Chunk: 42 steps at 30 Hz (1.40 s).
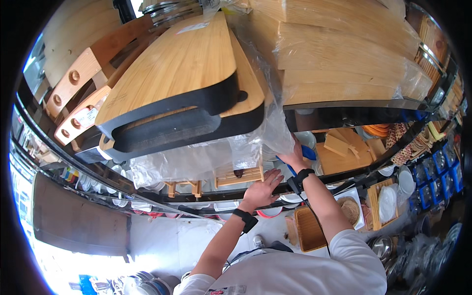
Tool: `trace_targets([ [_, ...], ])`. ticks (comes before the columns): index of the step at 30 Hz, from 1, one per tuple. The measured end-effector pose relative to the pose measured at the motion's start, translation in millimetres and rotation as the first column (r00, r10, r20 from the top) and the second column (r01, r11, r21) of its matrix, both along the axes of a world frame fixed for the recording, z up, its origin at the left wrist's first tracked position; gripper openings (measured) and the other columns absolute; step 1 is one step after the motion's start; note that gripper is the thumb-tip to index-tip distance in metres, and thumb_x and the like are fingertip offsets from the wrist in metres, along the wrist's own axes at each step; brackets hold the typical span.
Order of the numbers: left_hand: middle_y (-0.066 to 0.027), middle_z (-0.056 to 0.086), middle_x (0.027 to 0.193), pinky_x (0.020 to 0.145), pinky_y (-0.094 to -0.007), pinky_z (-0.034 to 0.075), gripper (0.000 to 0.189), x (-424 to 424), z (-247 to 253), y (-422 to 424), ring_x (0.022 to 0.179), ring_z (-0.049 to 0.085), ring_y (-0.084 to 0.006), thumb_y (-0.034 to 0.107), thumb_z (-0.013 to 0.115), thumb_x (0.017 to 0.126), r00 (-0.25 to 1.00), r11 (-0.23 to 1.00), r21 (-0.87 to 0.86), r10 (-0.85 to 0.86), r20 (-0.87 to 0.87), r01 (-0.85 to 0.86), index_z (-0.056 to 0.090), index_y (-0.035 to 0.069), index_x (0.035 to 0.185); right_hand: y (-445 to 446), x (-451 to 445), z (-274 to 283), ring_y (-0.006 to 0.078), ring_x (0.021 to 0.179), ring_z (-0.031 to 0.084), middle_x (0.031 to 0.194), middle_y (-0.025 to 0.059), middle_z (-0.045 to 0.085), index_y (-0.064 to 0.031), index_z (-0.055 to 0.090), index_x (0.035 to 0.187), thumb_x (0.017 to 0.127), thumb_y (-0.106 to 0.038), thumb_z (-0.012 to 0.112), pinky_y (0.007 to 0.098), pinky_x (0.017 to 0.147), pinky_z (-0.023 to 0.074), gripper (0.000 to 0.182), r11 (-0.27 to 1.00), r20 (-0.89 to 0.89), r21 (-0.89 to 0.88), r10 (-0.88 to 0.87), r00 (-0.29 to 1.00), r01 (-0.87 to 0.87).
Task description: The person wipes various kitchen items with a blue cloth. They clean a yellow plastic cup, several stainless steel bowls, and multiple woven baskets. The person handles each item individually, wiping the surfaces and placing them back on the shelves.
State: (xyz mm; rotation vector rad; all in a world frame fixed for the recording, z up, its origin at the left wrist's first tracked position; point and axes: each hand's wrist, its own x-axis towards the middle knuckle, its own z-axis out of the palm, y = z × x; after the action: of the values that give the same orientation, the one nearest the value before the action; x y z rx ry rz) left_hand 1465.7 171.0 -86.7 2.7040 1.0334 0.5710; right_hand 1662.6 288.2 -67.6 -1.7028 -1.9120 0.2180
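Note:
On a shelf, my left hand (pixel 261 187) lies with its fingers apart beside a small slatted wooden rack (pixel 239 177). My right hand (pixel 294 153) reaches in under the upper shelf, next to a blue object (pixel 308 153); its fingertips are hidden behind plastic wrap (pixel 274 127), so its hold cannot be told. Above both hands, thick bamboo boards with black edges (pixel 177 70) jut out over the shelf edge. Glass or clear dishes (pixel 305 138) stand behind my right hand.
Plastic-wrapped wooden boards (pixel 346 62) fill the upper right shelf. Wooden pieces with round holes (pixel 75 77) lie at upper left. A brown woven basket (pixel 310 228) and a wooden tray (pixel 383 204) are at lower right. A brown panel (pixel 81 214) stands at left.

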Motion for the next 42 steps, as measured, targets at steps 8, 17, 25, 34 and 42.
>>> trace_targets([
  [8,-0.0158,0.051,0.150,0.113,-0.0444,0.048,0.077,4,7,-1,0.142,0.048,-0.0359,0.031,0.083,0.077,1.000,0.999,0.047,0.013,0.001,-0.013,0.055,0.008,0.145,-43,5,-17,0.0423,0.124,0.057,0.151,0.0171,0.053,-0.0247,0.075,0.127,0.072,-0.013,0.076,0.0505,0.106,0.0492,0.056,0.953,-0.024,0.212,0.228,0.973,-0.218],
  [17,-0.0148,0.047,0.154,0.116,-0.0452,0.046,0.078,9,3,0,0.144,0.045,-0.0376,0.032,0.083,0.079,0.999,1.000,-0.009,0.023,-0.035,-0.024,0.052,0.009,0.147,-109,70,-16,0.0437,0.132,0.050,0.154,0.0169,0.048,-0.0258,0.069,0.136,0.076,-0.016,0.077,0.0542,0.109,0.0441,0.061,0.987,-0.005,0.138,0.083,0.997,-0.081],
  [25,-0.0136,0.046,0.154,0.117,-0.0454,0.045,0.075,18,10,-1,0.145,0.044,-0.0363,0.033,0.082,0.081,0.996,0.999,-0.025,0.033,-0.081,-0.035,0.051,0.012,0.146,-1,64,-22,0.0426,0.131,0.050,0.150,0.0179,0.050,-0.0206,0.066,0.139,0.079,-0.024,0.078,0.0554,0.109,0.0426,0.061,0.973,0.043,0.164,-0.172,0.984,0.162],
  [34,-0.0155,0.046,0.155,0.116,-0.0461,0.045,0.073,16,2,0,0.143,0.045,-0.0379,0.041,0.077,0.087,0.996,0.998,0.059,0.030,-0.082,-0.025,0.050,0.012,0.148,-60,61,-23,0.0446,0.122,0.053,0.146,0.0195,0.053,-0.0215,0.068,0.136,0.077,-0.018,0.077,0.0534,0.105,0.0460,0.060,0.973,-0.020,0.222,0.063,0.998,-0.057],
  [42,-0.0153,0.046,0.153,0.112,-0.0467,0.048,0.072,14,8,-6,0.142,0.046,-0.0378,0.043,0.076,0.088,0.994,0.997,-0.022,0.068,-0.084,-0.070,0.050,0.012,0.148,-95,76,-17,0.0431,0.129,0.050,0.148,0.0198,0.051,-0.0232,0.065,0.140,0.076,-0.017,0.077,0.0534,0.107,0.0445,0.065,0.979,-0.019,0.118,0.168,0.986,-0.165],
])
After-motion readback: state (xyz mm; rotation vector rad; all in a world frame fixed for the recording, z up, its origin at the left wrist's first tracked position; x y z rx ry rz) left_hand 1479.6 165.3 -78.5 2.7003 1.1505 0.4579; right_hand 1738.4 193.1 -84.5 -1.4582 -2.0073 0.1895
